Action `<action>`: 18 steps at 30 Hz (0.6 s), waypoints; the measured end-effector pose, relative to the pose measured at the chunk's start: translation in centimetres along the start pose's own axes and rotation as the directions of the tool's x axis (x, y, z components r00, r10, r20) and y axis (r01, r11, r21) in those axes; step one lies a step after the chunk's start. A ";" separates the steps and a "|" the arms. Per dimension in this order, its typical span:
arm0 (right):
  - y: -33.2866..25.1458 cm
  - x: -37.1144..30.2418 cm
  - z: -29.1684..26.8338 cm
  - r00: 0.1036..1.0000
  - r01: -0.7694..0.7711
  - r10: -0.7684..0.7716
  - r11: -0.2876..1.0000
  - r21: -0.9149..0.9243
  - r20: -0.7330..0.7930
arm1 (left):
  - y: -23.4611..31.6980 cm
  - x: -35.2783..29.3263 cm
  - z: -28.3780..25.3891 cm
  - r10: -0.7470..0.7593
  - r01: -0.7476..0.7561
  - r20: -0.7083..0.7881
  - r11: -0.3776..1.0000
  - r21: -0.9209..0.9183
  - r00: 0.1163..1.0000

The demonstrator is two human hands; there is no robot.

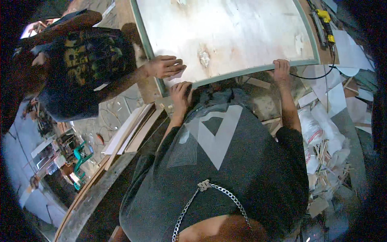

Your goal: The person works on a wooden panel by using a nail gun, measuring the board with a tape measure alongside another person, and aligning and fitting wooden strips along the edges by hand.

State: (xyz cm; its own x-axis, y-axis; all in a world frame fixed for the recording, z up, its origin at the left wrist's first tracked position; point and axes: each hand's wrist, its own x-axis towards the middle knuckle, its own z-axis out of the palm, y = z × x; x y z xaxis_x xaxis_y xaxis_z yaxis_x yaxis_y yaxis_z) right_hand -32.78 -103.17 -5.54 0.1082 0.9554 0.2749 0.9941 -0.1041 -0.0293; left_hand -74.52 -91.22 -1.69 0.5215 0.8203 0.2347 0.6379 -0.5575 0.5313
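Note:
A large white panel (250, 36) with a grey-green frame along its edges lies in front of me on a wooden work surface. My left hand (181, 94) curls its fingers over the near edge, close to the left corner. Farther right on the same edge, my right hand (281, 69) grips the frame, thumb below and fingers on top. A co-worker's hand (166, 67) reaches in from the left and rests on the panel's corner, just beyond my left hand. Brownish stains and a rough patch (204, 58) mark the white face.
A yellow and black power tool (325, 24) with a black hose (316, 77) lies right of the panel. White sacks (316, 125) and wood scraps (322, 165) are heaped at the right. Wooden strips (131, 131) lean at the left, near a green object (80, 159). The co-worker (88, 68) stands left.

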 end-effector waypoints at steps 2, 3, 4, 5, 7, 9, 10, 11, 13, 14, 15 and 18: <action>-0.2 0.1 -0.1 0.998 0.003 -0.001 1.000 0.031 -0.055 | -0.1 0.0 0.0 0.005 -0.005 -0.006 1.000 0.019 1.000; -0.1 0.0 0.1 0.999 0.003 -0.002 1.000 0.023 -0.053 | 0.0 -0.1 0.1 0.005 -0.005 -0.008 1.000 0.010 1.000; 0.0 0.0 0.3 0.997 0.012 -0.011 1.000 0.012 -0.081 | 0.5 0.0 -0.3 0.012 -0.011 -0.032 1.000 0.015 0.999; 0.1 0.0 0.5 0.994 0.020 -0.019 1.000 0.002 -0.109 | 1.1 0.2 -0.5 0.018 -0.017 -0.055 1.000 0.021 0.998; 0.2 0.1 0.5 0.994 0.018 -0.017 1.000 0.011 -0.107 | 2.2 1.0 -0.5 0.007 -0.008 -0.067 1.000 -0.021 0.998; 0.7 0.1 0.7 0.994 0.018 -0.016 1.000 0.019 -0.109 | 3.0 2.0 -0.1 0.108 -0.108 -0.002 0.992 -0.066 0.994; 1.0 0.0 0.8 0.993 0.035 -0.035 0.999 -0.005 -0.110 | 3.4 2.6 0.2 0.166 -0.164 0.033 0.985 -0.061 0.986; 1.3 -0.2 0.9 0.992 0.050 -0.054 0.998 -0.032 -0.110 | 3.5 2.7 0.4 0.170 -0.168 0.028 0.983 -0.070 0.985; 0.9 -0.1 0.9 0.996 0.028 -0.031 0.999 -0.029 -0.082 | 3.3 3.0 0.8 0.205 -0.198 0.100 0.978 -0.071 0.974; 0.7 -0.1 0.6 0.999 -0.002 0.000 1.000 -0.025 -0.050 | 3.2 3.1 0.9 0.200 -0.191 0.122 0.978 -0.077 0.972; 0.5 -0.1 0.6 0.999 -0.004 0.001 0.999 -0.049 -0.051 | 3.0 3.1 0.8 0.211 -0.201 0.111 0.975 -0.097 0.971; 0.2 0.0 0.2 0.999 -0.046 0.046 0.999 -0.018 -0.020 | 2.8 3.3 0.5 0.203 -0.191 0.202 0.979 -0.076 0.958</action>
State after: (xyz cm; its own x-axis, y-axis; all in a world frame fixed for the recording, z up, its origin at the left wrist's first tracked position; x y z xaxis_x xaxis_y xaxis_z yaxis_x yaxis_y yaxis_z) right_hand -32.53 -103.11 -5.71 0.1535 0.9438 0.2926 0.9879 -0.1529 -0.0250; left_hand -70.69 -90.11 0.15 0.7432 0.6475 0.1685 0.4817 -0.6927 0.5368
